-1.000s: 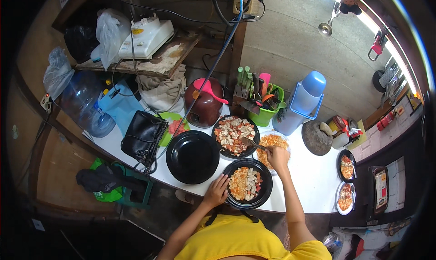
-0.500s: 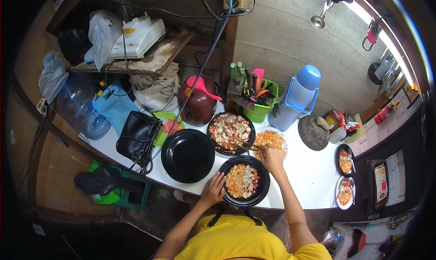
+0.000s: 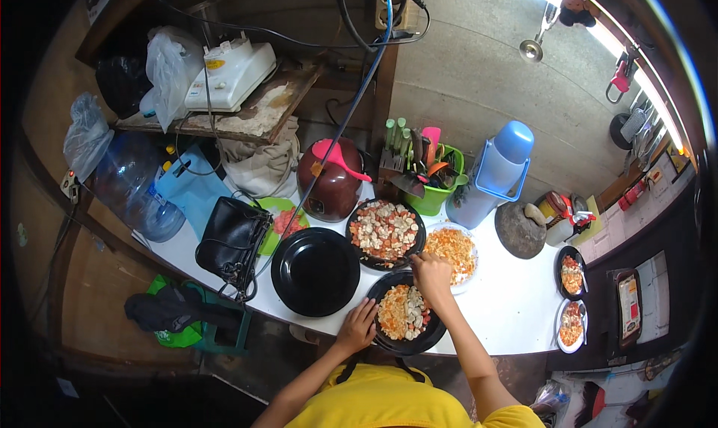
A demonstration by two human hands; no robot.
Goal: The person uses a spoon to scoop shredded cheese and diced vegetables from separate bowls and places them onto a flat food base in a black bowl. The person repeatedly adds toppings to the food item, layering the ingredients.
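A black plate [image 3: 435,334] at the table's front edge holds orange rice [image 3: 391,310] on its left and pale chopped pieces with red bits on its right. My left hand [image 3: 358,326] lies on its left rim, fingers extended. Over its far right rim is my right hand [image 3: 434,274], closed on a spoon; the spoon is mostly hidden. Just beyond, another black plate [image 3: 421,230] bears a heap of pale and red chopped pieces [image 3: 384,232]. Right of it sits a white plate [image 3: 473,277] of orange rice. An empty black plate [image 3: 315,271] is to the left.
Behind stand a dark red rice cooker [image 3: 329,179], a green utensil basket [image 3: 430,201] and a blue flask [image 3: 486,177]. A stone mortar [image 3: 520,231] is to the right. A black handbag [image 3: 228,237] lies left. Two filled plates [image 3: 559,331] stand at the right edge.
My right hand has moved left and nearer, from the far plate toward the front plate. My left hand stays at the front plate's rim. The whole view has shifted slightly.
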